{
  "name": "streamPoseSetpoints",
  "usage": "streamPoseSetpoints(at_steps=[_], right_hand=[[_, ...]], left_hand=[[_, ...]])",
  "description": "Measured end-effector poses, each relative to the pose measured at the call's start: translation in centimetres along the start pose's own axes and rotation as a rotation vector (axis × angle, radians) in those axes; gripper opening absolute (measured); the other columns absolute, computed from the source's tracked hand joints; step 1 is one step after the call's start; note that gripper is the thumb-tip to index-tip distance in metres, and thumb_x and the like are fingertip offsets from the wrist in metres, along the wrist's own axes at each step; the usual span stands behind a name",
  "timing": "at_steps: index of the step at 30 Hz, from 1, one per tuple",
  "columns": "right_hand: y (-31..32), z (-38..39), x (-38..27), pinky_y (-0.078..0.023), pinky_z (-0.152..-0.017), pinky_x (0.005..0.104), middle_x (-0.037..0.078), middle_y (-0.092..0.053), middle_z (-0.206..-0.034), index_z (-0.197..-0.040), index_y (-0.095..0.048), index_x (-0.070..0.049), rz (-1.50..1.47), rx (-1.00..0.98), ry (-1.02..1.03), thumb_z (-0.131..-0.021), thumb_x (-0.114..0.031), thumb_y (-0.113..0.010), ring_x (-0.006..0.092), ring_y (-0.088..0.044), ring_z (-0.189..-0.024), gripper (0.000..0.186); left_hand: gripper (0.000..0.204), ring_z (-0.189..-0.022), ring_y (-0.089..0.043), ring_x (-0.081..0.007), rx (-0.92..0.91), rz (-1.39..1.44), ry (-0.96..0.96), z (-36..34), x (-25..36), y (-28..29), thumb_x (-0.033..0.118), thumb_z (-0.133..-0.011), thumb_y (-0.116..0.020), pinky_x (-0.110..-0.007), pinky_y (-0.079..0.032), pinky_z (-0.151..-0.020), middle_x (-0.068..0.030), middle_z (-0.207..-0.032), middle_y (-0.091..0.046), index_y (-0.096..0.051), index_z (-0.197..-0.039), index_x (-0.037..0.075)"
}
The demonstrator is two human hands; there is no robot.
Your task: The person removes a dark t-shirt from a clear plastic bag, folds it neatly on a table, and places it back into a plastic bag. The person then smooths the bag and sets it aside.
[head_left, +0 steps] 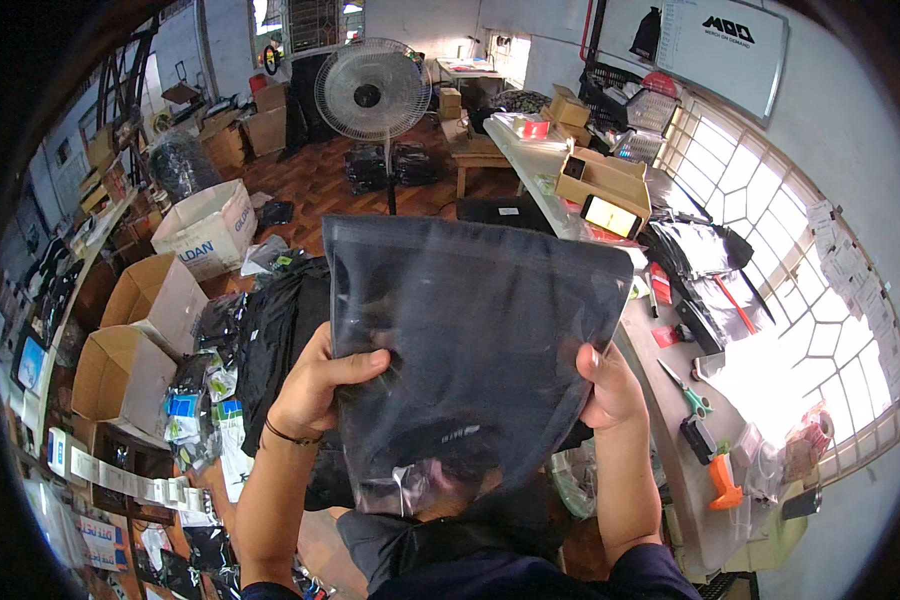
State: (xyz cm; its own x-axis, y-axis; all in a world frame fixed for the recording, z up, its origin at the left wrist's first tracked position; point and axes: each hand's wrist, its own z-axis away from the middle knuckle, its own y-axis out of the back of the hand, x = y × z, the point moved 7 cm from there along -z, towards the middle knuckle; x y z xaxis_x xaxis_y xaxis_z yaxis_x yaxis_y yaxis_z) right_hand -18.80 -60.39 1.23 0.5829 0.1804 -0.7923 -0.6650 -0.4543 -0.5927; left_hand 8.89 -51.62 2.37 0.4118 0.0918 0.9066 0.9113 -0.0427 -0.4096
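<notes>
A clear plastic bag with dark folded fabric inside (470, 330) fills the middle of the view, held up flat above my lap. My left hand (325, 385) grips its left side, thumb lying across the front. My right hand (602, 385) grips the right side, thumb at the front edge; the fingers of both hands are partly hidden behind it. The bag's lower end hangs crumpled and see-through. Behind it lies a pile of black garments (280, 370).
Open cardboard boxes (120, 385) and bagged items stand at left. A standing fan (370, 90) is ahead. Along the right, a long bench (640, 350) holds scissors (690, 395), an orange tool (725, 480), a phone (610, 215) and a box. Label strips (120, 475) trail at lower left.
</notes>
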Motion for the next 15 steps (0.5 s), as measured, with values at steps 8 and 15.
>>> streamPoseSetpoints(at_steps=[8, 15], right_hand=[[-0.7, -0.6, -1.5, -0.051, -0.099, 0.0295, 0.003, -0.074, -0.115, -0.123, -0.072, 0.004, 0.163, 0.041, -0.019, -0.103, -0.017, -0.076, 0.0117, -0.066, -0.109, 0.029], [0.1, -1.1, -2.3, -0.052, -0.095, 0.0304, 0.003, -0.076, -0.113, -0.118, -0.075, 0.0, 0.432, -0.1, 0.161, -0.094, -0.016, -0.086, 0.0127, -0.068, -0.103, 0.031]], left_hand=[[0.036, -0.106, -0.073, -0.0196, 0.151, -0.046, -0.016, 0.6, -0.8, -0.2, 0.013, -0.099, -0.078, -0.036, -0.061, -0.093, -0.009, -0.113, -0.076, -0.066, -0.128, -0.003], [0.031, -0.103, -0.068, -0.0124, 0.059, -0.253, -0.134, 0.3, 0.6, -0.1, 0.015, -0.098, -0.081, -0.029, -0.053, -0.093, -0.0035, -0.112, -0.074, -0.071, -0.122, -0.002]])
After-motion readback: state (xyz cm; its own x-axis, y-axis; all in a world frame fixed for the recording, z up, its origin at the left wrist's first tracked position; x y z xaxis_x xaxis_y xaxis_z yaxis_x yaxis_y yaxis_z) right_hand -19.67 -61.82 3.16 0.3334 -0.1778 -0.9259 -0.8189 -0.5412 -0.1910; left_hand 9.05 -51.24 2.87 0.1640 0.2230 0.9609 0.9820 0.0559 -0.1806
